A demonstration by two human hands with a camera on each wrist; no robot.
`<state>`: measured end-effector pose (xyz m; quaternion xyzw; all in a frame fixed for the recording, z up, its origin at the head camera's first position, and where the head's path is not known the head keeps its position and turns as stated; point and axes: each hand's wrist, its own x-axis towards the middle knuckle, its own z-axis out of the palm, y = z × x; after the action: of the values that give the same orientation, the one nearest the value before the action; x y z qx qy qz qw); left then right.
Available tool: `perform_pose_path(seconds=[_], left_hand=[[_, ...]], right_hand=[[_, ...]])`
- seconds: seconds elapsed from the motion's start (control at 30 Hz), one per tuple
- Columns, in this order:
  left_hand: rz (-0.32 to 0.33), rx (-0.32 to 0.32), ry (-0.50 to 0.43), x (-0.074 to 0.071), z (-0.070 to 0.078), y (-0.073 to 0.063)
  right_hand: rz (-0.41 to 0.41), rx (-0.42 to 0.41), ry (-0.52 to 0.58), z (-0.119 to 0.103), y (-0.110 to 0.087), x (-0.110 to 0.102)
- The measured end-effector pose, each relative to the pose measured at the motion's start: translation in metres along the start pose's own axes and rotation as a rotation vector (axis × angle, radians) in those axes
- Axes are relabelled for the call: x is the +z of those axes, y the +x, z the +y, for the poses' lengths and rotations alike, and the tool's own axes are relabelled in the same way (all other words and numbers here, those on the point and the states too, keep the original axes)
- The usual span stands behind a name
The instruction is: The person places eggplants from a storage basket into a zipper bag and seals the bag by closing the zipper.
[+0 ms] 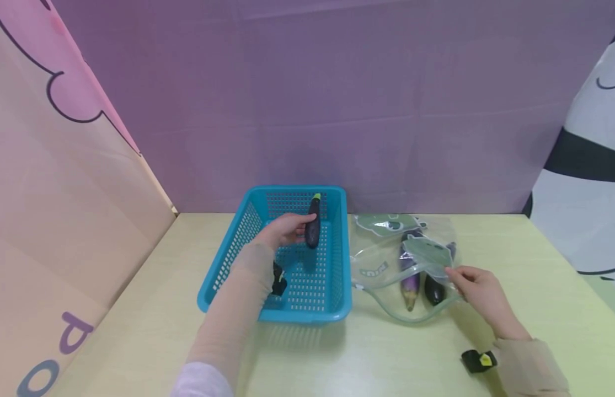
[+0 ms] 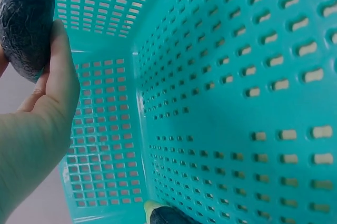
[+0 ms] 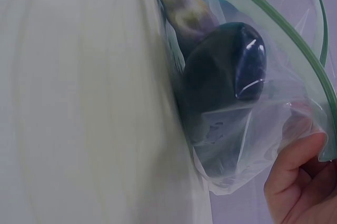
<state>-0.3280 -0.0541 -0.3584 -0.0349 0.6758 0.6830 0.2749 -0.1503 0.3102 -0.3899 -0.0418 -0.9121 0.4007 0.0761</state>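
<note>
1. Your left hand (image 1: pixel 289 227) pinched one eggplant (image 1: pixel 312 234) over the basket (image 1: pixel 307 316); another eggplant (image 2: pixel 171 216) lay inside.
2. Your right hand (image 1: pixel 481 289) pinched the open bag (image 1: pixel 374 256); at least two eggplants (image 1: pixel 410 281) were inside.
3. The work seemed unfinished.

Over the blue basket (image 1: pixel 307 318) a green-tipped dark eggplant (image 1: pixel 313 234) is held, gripped by the left hand (image 1: pixel 287 227)! Across to the right, the open edge of a clear bag (image 1: pixel 373 275) is pinched by the right hand (image 1: pixel 480 292), and inside, a purple eggplant (image 1: pixel 411 284) is flanked on its right by a second dark one (image 1: pixel 434 290). Behind it all, a purple backdrop (image 1: pixel 337 110) is hung.
</note>
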Motion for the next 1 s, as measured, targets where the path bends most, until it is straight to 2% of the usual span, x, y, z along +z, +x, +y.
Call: perform_pose_path(seconds=[0.2, 0.77, 1.0], left_hand=[[0.010, 0.008, -0.058, 0.003, 0.002, -0.001], [0.040, -0.010, -0.115, 0.007, 0.006, -0.007], [0.001, 0.007, -0.155, 0.009, 0.009, -0.011]], right_hand=[[0.012, -0.018, -0.002, 0.001, 0.001, 0.000], [0.010, -0.027, 0.006, 0.003, 0.001, 0.002], [0.006, -0.019, 0.017, 0.003, 0.001, 0.003]])
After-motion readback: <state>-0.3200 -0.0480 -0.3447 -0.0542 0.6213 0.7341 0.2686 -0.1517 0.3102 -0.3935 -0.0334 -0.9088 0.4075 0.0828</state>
